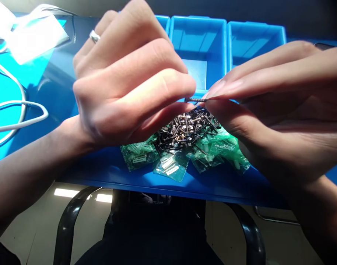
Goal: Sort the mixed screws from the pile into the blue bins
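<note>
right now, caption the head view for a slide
A screw between the left hand and right hand, above piled screws.

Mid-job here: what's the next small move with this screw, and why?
I'd probably draw the left hand back from the screw. The right hand seems to pinch one end, so it may hold alone; the left hand crowds the other end, though whether it touches is unclear.

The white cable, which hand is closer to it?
Left. The left hand is to the right of the white cable; the right hand is farther right, past the screw.
</note>
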Demonstrator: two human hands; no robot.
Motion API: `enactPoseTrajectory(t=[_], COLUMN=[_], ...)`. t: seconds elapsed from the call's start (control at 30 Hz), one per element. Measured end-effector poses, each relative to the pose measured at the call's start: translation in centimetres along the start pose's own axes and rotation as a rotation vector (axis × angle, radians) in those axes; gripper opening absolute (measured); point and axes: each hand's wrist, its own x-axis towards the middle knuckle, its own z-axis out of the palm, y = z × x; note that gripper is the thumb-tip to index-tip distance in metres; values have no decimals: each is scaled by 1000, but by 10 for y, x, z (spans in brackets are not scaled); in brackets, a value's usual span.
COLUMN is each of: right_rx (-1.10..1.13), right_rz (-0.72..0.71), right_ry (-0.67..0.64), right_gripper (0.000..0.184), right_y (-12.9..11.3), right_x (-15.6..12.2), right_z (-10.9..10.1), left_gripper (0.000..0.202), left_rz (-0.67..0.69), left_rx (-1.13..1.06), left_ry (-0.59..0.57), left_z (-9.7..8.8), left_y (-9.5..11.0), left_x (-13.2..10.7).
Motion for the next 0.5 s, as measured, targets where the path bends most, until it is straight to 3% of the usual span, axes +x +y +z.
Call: enactPoseTrajectory(t=[0.13,0.27,0.37,0.5], right_rx=[-7,-28,-11,64], right_rz=[9,4,-43,-85], right_ry=[-35,-39,-92,-67], right_gripper=[12,18,19,31], right_y=[10,17,21,33], right_x=[-10,-12,-11,-14], right_z=[-3,-7,-9,-9], left_gripper=[74,79,72,42], left_rz=[-83,-48,-7,-5], left_rx=[-104,-120,-93,-9], left_ry=[-34,-10,10,-43], left_z=[12,19,8,-11], left_y=[-12,-15,-6,9], left_x=[-5,-6,-6,-3])
